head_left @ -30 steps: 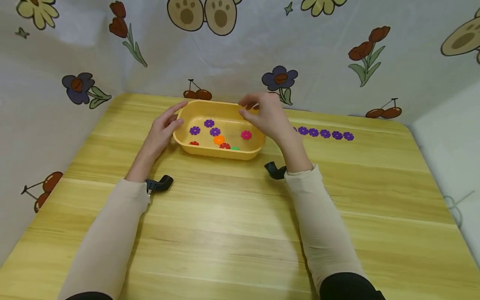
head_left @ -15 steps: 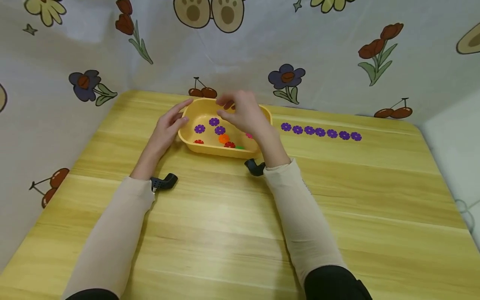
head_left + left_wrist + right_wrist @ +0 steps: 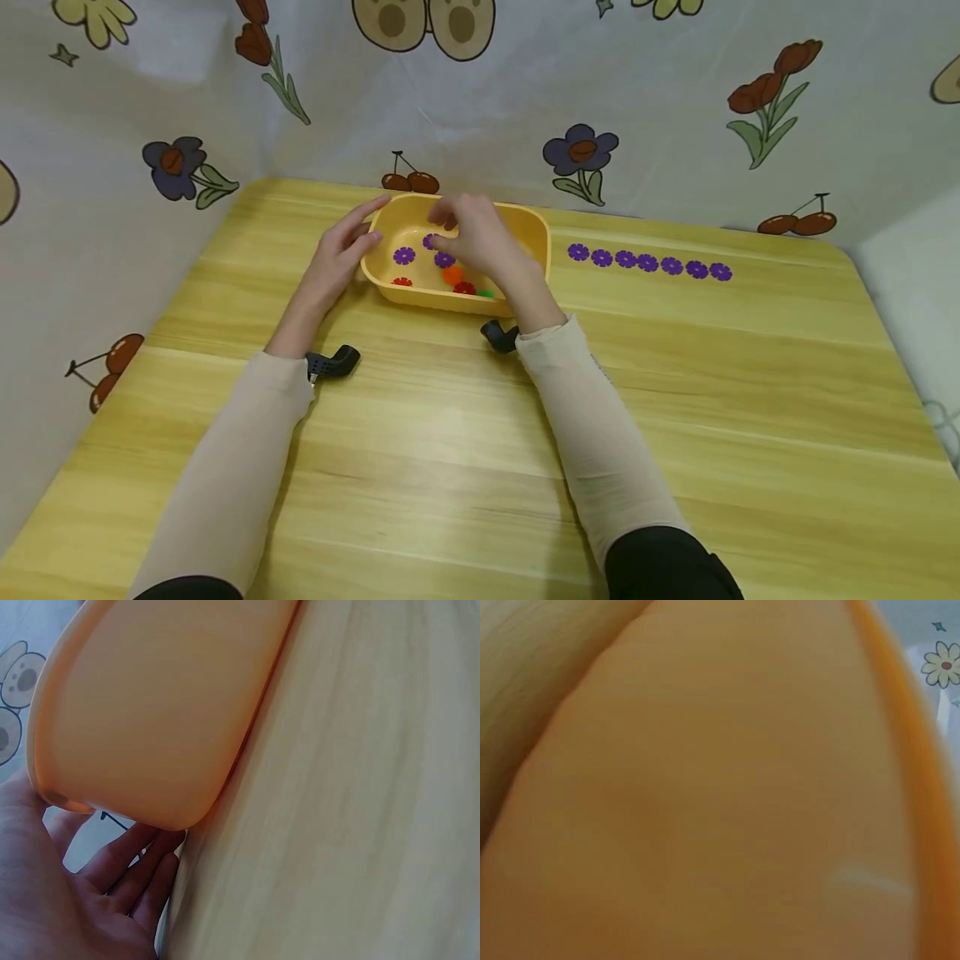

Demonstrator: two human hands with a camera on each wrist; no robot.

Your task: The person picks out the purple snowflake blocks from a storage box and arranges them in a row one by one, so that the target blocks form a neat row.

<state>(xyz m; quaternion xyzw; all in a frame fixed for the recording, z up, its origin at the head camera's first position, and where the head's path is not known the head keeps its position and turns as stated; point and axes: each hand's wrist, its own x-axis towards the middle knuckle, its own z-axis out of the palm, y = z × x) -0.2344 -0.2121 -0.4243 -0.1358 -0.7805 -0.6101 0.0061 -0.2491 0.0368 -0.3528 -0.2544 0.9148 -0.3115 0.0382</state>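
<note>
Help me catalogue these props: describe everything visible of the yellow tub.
The yellow tub looks like smooth plastic: oblong, open-topped, round-cornered, rimmed. It rests open side up near the back of the table, holding a few coloured flower-shaped discs. The left hand touches its left end; the right hand reaches over its interior.

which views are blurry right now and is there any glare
Head view: mostly clear, pale glare on the table; left wrist view: dim, slightly soft; right wrist view: blurriest, the yellow tub looking smeared, with a faint streak of shine.
</note>
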